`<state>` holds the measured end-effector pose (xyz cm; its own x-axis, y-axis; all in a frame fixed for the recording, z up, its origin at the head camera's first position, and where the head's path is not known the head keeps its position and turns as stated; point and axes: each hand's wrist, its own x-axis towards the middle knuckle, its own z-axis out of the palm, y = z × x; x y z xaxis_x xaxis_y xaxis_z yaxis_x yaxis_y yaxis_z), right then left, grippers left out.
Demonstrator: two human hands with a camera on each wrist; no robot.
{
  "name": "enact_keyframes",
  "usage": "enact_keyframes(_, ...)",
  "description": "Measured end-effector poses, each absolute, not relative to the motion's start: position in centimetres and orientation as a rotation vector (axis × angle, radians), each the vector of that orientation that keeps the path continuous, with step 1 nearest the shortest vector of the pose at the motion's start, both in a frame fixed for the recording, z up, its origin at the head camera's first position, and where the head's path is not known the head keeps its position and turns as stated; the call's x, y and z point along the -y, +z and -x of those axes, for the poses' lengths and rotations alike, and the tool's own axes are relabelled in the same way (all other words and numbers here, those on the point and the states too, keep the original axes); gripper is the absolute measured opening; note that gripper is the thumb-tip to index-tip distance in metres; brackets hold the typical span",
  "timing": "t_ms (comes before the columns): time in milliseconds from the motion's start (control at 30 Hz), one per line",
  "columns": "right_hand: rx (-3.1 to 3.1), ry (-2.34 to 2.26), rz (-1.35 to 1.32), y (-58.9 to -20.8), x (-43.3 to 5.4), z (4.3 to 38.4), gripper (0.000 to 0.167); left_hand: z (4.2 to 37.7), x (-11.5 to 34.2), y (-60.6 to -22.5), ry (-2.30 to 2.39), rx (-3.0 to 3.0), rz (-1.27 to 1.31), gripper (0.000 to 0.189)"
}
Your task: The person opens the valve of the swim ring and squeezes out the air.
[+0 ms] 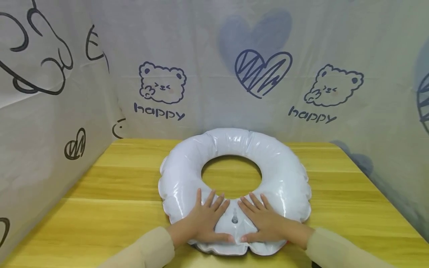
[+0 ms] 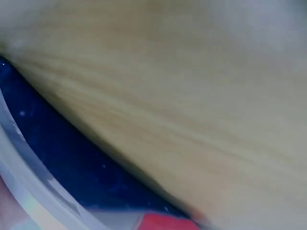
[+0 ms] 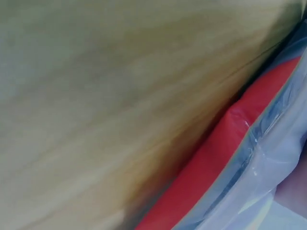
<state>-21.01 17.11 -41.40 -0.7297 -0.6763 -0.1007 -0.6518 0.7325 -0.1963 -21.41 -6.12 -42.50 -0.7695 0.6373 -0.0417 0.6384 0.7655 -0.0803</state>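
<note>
A puffed-up white swim ring (image 1: 181,167) lies flat on the wooden table, its round hole facing up. My left hand (image 1: 206,219) rests on the near side of the ring, left of a small clear valve (image 1: 235,219), fingers spread toward the hole. On the valve's other side my right hand (image 1: 264,221) lies palm down, fingers likewise spread. Both thumbs point inward near the ring's front edge. The left wrist view catches the ring's dark blue underside (image 2: 86,158); the right wrist view has a red patch (image 3: 216,158) below the clear seam.
The table (image 1: 110,208) has a yellow wood grain and extends to both sides of the ring. Behind it hangs a pale cloth (image 1: 207,93) printed with bears, hearts and lettering. More printed cloth (image 1: 40,149) borders the left side.
</note>
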Motion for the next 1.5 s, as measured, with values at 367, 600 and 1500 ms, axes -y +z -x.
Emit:
enact_keyframes(367,-3.072,-0.170,1.374,-40.3,-20.7,21.4,0.095,22.2,9.4,-40.1,0.039,-3.048,-1.299,0.088)
enact_keyframes(600,-3.116,-0.187,1.273,-39.5,-23.6,23.1,0.098,24.2,12.3,-39.5,-0.022,-3.093,-1.312,0.096)
enact_keyframes(1500,-2.953,-0.302,1.002,-41.7,-23.1,24.3,0.106,24.8,13.2,-42.4,0.088,-2.983,-1.153,0.101)
